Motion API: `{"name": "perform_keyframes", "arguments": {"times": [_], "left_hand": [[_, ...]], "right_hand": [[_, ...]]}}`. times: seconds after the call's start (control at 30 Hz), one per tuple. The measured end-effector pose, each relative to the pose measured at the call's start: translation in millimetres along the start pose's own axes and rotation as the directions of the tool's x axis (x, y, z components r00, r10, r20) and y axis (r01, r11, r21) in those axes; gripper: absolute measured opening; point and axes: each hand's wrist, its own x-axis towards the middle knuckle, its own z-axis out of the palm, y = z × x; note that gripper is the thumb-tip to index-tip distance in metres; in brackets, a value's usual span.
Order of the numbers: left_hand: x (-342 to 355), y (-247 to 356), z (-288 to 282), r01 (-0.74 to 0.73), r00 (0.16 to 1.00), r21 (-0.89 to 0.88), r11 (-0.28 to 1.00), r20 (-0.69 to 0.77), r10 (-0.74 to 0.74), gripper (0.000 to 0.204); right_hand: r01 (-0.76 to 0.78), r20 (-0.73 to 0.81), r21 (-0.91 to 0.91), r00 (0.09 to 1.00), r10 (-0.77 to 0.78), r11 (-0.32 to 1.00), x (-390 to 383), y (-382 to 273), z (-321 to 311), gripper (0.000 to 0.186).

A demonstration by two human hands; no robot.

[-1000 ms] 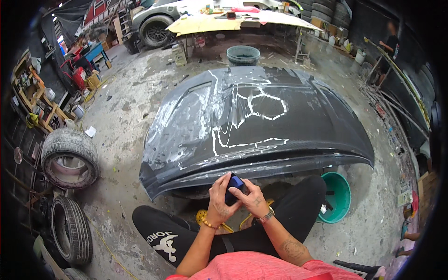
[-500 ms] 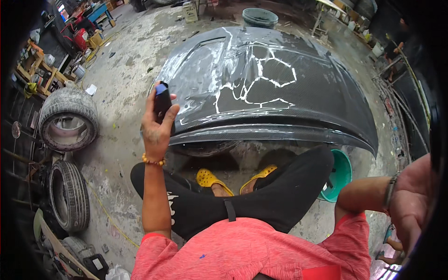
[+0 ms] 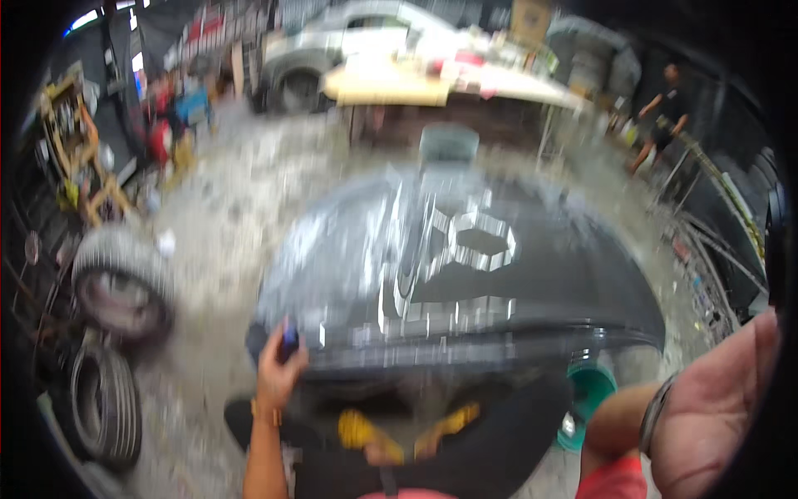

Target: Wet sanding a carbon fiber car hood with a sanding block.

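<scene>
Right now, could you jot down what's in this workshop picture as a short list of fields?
place: workshop with concrete floor
left hand: holds a small dark object near the panel's front edge
right hand: open, empty, palm showing, off to the right
main item: dark car hood with pale streaks
left side: two tyres
under hood: green bucket
background: table, silver car
sharpness: blurred

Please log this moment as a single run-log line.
left hand: holds small dark object by car hood edge | right hand: open, empty, raised at right | view: motion-blurred
</scene>
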Motion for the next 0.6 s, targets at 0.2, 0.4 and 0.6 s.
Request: {"name": "perform_keyframes", "arguments": {"times": [0.2, 0.4, 0.6], "left_hand": [[6.6, 29.8, 18.0, 0.128, 0.991, -0.034, 0.991, -0.022, -0.129, 0.068], [-1.4, 14.8, 9.4, 0.054, 0.998, 0.21, 0.976, 0.001, -0.056, 0.068], [-6.7, -31.6, -10.0, 0.231, 0.969, -0.023, 0.973, 0.09, -0.228, 0.067]], "right_hand": [[-0.144, -0.179, -0.118, 0.976, 0.122, 0.982, 35.2, 35.6, -14.3, 0.06], [-0.096, -0.164, 0.04, 0.981, 0.102, 0.995, 64.0, 20.2, 0.4, 0.061], [-0.059, -0.093, -0.121, 0.994, 0.048, 0.991, 41.1, 14.1, 0.5, 0.062]]}}
